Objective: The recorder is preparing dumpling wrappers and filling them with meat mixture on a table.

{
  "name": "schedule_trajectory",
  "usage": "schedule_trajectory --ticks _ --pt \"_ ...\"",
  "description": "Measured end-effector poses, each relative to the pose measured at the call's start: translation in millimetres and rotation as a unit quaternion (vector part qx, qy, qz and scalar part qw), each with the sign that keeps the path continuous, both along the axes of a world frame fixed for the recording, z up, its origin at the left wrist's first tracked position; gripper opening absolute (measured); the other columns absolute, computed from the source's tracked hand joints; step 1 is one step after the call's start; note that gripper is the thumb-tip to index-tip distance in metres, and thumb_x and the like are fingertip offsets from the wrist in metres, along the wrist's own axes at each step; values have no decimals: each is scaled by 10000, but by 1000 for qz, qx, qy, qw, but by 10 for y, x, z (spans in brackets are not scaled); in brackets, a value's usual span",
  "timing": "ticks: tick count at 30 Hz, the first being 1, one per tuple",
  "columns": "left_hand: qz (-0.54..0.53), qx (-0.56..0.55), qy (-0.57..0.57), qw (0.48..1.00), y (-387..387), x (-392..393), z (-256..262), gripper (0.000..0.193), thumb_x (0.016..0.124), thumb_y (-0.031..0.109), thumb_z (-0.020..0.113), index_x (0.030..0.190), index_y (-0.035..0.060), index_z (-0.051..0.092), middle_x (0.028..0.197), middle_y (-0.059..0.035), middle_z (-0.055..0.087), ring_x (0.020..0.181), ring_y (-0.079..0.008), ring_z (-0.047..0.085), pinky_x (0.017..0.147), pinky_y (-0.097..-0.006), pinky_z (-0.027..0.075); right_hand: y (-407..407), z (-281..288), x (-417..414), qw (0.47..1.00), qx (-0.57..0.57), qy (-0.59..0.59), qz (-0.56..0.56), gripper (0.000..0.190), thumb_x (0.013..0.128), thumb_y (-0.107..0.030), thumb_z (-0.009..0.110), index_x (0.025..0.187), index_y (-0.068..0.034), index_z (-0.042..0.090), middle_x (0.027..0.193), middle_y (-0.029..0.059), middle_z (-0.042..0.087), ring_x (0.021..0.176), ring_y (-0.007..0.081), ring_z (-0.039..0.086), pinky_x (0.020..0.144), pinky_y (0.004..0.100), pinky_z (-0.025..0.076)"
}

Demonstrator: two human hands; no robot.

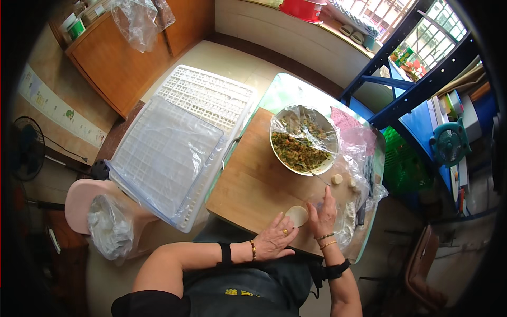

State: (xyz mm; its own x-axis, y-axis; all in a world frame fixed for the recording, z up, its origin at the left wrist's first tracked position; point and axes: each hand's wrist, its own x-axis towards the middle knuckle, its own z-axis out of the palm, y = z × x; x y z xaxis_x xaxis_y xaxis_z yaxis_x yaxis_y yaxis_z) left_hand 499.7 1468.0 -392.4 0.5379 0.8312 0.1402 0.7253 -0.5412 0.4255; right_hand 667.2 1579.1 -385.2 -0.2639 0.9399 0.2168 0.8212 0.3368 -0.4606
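Note:
A round dough wrapper (pixel 298 216) lies near the front edge of a wooden board (pixel 241 180). The fingertips of my left hand (pixel 276 237) are at its left edge, spread and holding nothing. To its right is my right hand (pixel 324 216), palm down, thumb and fingers apart, over some clear plastic. Its forefinger points toward the end of a metal spoon handle (pixel 321 180). That handle leans out of a steel bowl of chopped filling (pixel 297 152), half covered by clear plastic film (pixel 291 119). Two small dough pieces (pixel 336 179) sit right of the handle.
A dark knife handle (pixel 361 214) and crumpled plastic (pixel 348 226) lie at the board's right. A pink cloth (pixel 350 126) is behind. White lattice trays (pixel 210 93), one under a plastic-covered lid (pixel 170 146), stand left. A pink stool (pixel 79 202) holds a plastic bag (pixel 111 228).

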Motion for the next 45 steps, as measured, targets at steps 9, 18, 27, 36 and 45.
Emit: schedule_trajectory --ticks 9,18,27,36,45 --pt "9 -3 -30 1000 -46 -210 28 707 862 484 570 1322 -32 420 1375 -198 389 1366 -332 293 1124 -508 208 -139 -34 -244 992 76 -83 66 751 752 -262 722 1385 -35 385 1170 160 539 1043 327 527 838 448 388" --pt "-29 -16 -42 999 197 121 -113 709 866 462 568 1338 -39 397 1455 -253 288 1384 -374 254 1126 -512 200 -193 126 223 997 12 74 -21 704 791 -115 677 1404 -3 349 1109 202 530 940 354 557 833 423 454" --pt "-114 -7 -32 993 -2 286 -68 660 887 480 524 1293 -35 448 1397 -222 369 1383 -351 257 1144 -509 164 -431 20 222 993 71 -95 -9 706 804 -260 678 1397 -36 368 1224 195 500 1110 370 482 922 467 341" --pt "-75 9 -34 997 -40 177 49 661 871 498 543 1263 -28 461 1347 -219 389 1338 -365 300 1126 -524 186 -503 209 169 997 19 -36 70 666 768 -145 682 1363 -10 414 1219 210 517 1084 380 511 897 439 381" --pt "-70 31 -16 997 -21 139 -39 672 877 501 532 1280 -30 452 1361 -221 390 1342 -368 306 1136 -529 161 -172 -65 258 999 19 -43 -14 775 781 -278 708 1423 -51 338 1188 161 519 1078 344 502 883 462 356"
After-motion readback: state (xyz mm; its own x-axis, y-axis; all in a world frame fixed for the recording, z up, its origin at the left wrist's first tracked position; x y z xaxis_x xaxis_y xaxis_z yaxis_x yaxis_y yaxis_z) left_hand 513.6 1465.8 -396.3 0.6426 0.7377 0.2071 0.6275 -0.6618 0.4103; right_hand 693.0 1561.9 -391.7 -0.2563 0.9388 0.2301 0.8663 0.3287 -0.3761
